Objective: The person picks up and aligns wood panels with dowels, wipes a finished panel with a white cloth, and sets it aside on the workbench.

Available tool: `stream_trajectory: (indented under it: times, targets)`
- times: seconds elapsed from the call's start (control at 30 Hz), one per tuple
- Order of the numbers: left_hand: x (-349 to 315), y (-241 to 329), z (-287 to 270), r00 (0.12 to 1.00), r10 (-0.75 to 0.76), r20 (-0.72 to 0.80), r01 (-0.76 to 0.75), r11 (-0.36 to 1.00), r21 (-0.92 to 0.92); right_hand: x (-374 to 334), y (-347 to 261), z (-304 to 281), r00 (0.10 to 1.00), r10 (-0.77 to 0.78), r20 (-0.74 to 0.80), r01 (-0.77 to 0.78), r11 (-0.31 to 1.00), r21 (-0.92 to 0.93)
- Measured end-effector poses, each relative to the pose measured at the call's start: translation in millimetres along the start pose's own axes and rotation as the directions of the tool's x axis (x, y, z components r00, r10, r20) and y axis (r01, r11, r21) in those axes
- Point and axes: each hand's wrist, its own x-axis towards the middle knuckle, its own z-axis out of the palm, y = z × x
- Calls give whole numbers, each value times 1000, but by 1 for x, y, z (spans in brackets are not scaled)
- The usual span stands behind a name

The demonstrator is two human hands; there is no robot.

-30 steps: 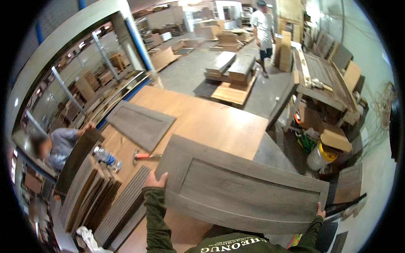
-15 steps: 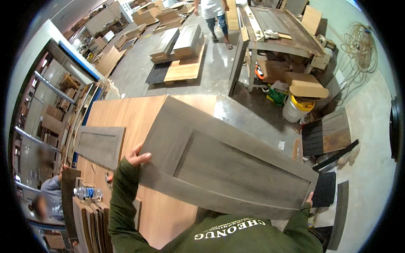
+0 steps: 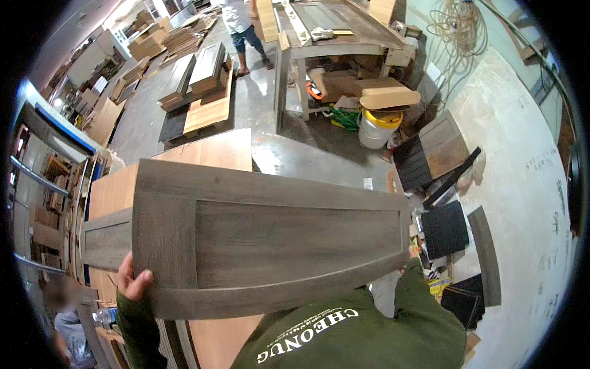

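A grey-brown wooden cabinet door (image 3: 295, 240) with a recessed centre panel spans the space before me, its face toward me. My left hand (image 3: 133, 280) grips its left edge, thumb on the front and the other fingers behind. At the far right end my right hand (image 3: 410, 261) holds the edge, mostly hidden by the door and sleeve. Behind the door's left end, a second grey panelled door (image 3: 107, 240) lies on the light wood tabletop (image 3: 212, 149).
Low stacked doors (image 3: 206, 71) rest on the floor ahead, near a standing person (image 3: 239, 24). A workbench (image 3: 344, 43) and a white bucket (image 3: 378, 132) are at the far right. Dark panels (image 3: 444, 230) lean by the right wall. Another person (image 3: 74, 332) is at lower left, beside a water bottle (image 3: 104, 317).
My view has swung right. The door has turned from a downward slant to nearly level and more upright, still in both hands. The person ahead has shifted their stance.
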Motion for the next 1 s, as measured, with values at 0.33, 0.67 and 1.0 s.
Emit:
stream_trajectory:
  times: [0.33, 0.67, 1.0]
  targets:
    - [95, 15, 157, 983, -32, -182, 52, 993, 107, -29, 15, 320, 917, 148, 370, -180, 982, 53]
    - [258, -52, 327, 998, 30, -55, 13, 761, 648, -25, 4, 479, 801, 527, 284, -511, 849, -136]
    - [289, -139, 319, 932, -155, -329, 338, 704, 625, -12, 19, 536, 662, 732, 162, -665, 673, -324]
